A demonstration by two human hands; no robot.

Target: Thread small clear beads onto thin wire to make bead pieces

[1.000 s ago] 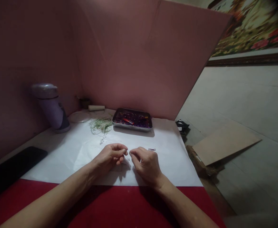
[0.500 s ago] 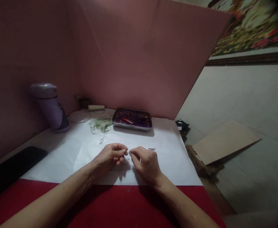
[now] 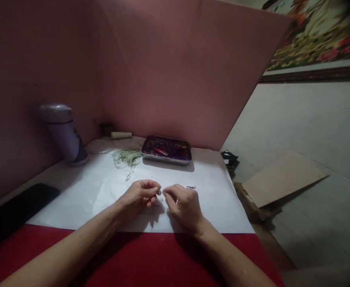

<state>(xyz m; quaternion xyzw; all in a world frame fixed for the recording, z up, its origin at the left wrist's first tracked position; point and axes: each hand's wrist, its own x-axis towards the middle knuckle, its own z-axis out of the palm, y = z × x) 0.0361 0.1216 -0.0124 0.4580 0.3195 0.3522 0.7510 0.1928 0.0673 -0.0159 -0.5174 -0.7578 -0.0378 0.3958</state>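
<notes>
Over the white paper, my left hand (image 3: 141, 195) pinches thumb against forefinger; what lies between them is too small to name. My right hand (image 3: 184, 202) faces it a short gap away, its thumb and forefinger also pressed together on something I cannot make out. Below the fingertips a small shiny piece (image 3: 162, 199) shows, perhaps hanging or lying on the paper. A small metallic object (image 3: 190, 187) lies just beyond my right knuckles. Several tiny clear pieces (image 3: 129, 175) are scattered on the paper past my left hand.
Behind my hands stands a metal tray (image 3: 166, 160) of dark purple beads with a red tool in it. Left of it lie a tangle of green threads (image 3: 127, 158) and a pale roll (image 3: 121, 135). A purple bottle (image 3: 65, 137) and a black object (image 3: 22, 207) are at left.
</notes>
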